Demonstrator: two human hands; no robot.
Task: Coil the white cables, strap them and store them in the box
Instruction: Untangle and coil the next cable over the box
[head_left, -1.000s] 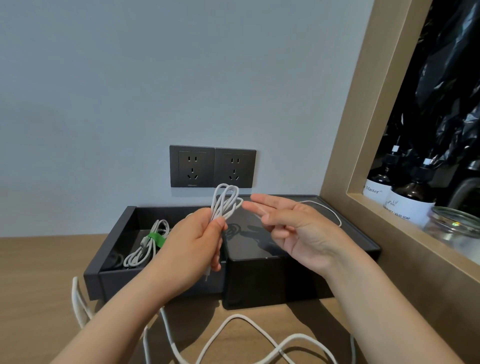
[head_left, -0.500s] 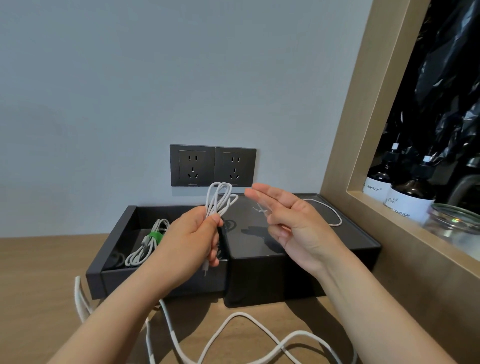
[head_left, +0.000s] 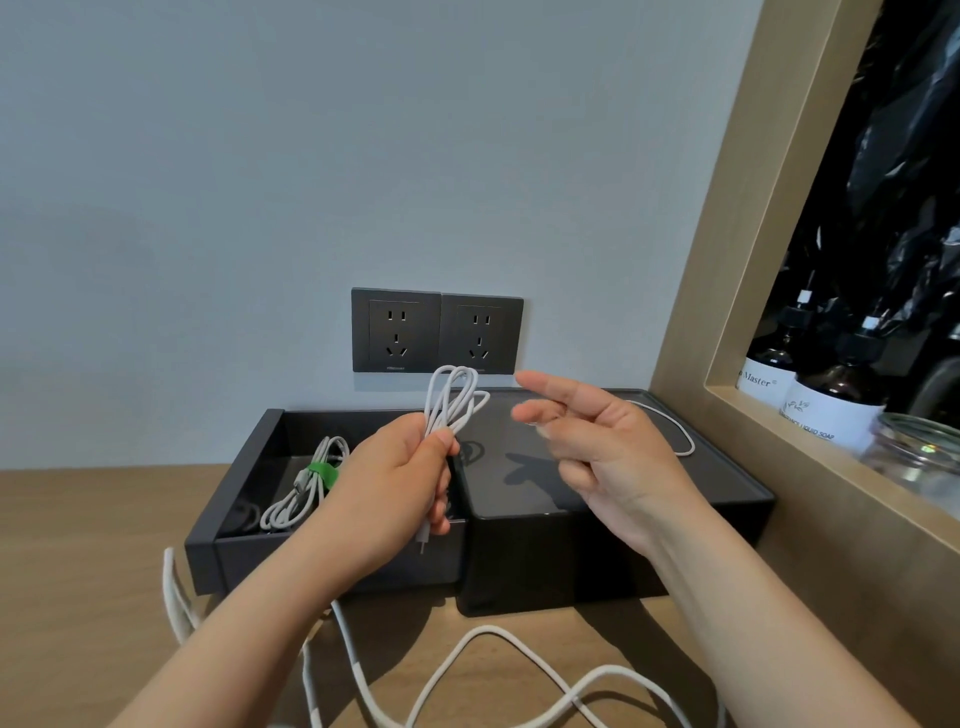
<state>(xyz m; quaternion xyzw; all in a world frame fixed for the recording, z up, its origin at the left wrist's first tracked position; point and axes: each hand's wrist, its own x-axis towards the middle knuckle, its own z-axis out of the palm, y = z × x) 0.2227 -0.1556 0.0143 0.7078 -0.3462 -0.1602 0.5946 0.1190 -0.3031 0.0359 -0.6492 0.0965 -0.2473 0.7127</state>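
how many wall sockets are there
2, side by side above the black box: the left socket and the right socket, just behind the coiled white cable that the left hand holds. None seems hidden.

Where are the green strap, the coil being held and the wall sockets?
green strap (head_left: 321, 474): head view, middle of band.
white cable coil (head_left: 451, 402): head view, its upper loops.
wall sockets (head_left: 397, 332): head view, left plate's face.

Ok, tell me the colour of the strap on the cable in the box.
Green strap, head view.
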